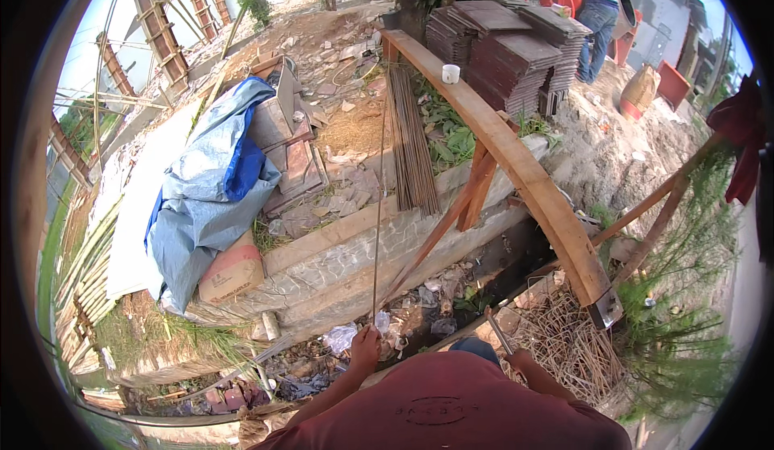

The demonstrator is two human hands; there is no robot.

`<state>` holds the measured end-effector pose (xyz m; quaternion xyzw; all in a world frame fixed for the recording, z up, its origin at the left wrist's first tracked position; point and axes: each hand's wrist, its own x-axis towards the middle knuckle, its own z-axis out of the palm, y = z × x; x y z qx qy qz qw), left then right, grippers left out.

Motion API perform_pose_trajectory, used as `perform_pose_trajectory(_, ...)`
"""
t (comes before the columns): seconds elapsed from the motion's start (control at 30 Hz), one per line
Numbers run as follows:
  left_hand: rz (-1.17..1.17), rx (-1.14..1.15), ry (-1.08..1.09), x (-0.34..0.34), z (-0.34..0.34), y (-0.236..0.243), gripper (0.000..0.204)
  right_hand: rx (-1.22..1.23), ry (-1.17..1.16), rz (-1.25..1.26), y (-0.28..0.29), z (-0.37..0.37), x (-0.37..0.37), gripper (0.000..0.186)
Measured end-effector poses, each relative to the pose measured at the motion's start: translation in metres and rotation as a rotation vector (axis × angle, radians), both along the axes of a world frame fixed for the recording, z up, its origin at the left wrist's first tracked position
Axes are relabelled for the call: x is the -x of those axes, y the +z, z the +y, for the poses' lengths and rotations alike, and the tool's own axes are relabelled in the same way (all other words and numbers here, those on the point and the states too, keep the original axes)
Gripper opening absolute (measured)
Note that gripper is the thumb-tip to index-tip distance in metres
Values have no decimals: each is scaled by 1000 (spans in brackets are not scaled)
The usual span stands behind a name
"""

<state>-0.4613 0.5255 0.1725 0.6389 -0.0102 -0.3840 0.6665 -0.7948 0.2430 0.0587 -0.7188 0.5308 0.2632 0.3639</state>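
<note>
My left hand (366, 348) is closed round the lower end of a long thin metal rod (378, 240). The rod stretches away from me over a drainage ditch and a low wall. My right hand (522, 360) is closed on a short metal bar (497, 331) that points up and to the left. Right of that hand lies a heap of thin bent rods (568, 341). A long wooden beam (516, 156) on slanted props ends above the heap, with a metal piece (606, 311) at its near end.
A bundle of straight rods (409, 140) lies beside the beam. On the beam stands a white cup (451, 74). Stacked brown tiles (512, 59), a blue tarp (214, 176) and a paper sack (232, 274) sit beyond the ditch (500, 250). Another person (598, 23) stands far right by a mixer.
</note>
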Motion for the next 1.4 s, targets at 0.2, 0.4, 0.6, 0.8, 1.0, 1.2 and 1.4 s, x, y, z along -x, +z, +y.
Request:
perform_pose_trajectory(0.2, -415, -272, -180, 15, 71, 1, 32, -9, 28, -130, 21, -2, -12, 51)
perform_pose_trajectory(0.4, -207, -317, -394, 52, 78, 13, 32, 56, 162, -185, -7, -22, 6, 55)
perform_pose_trajectory(0.6, 43, -212, -355, 86, 65, 21, 29, -285, -179, -491, 42, -15, -3, 31)
perform_pose_trajectory(0.8, 122, -269, -314, 114, 78, 32, 30, -801, -596, -865, 71, -14, -93, 16)
perform_pose_trajectory(1.0, -231, -524, -325, 157, 98, 51, 32, -885, -881, -1141, 101, 3, -220, 17)
perform_pose_trajectory(1.2, -215, -416, -157, 170, 157, 5, 30, -1064, -969, -1123, 118, 18, -277, 16)
perform_pose_trajectory(1.4, -417, -326, -372, 78, 66, 28, 30, -1105, -1023, -1144, 85, 41, -303, 11)
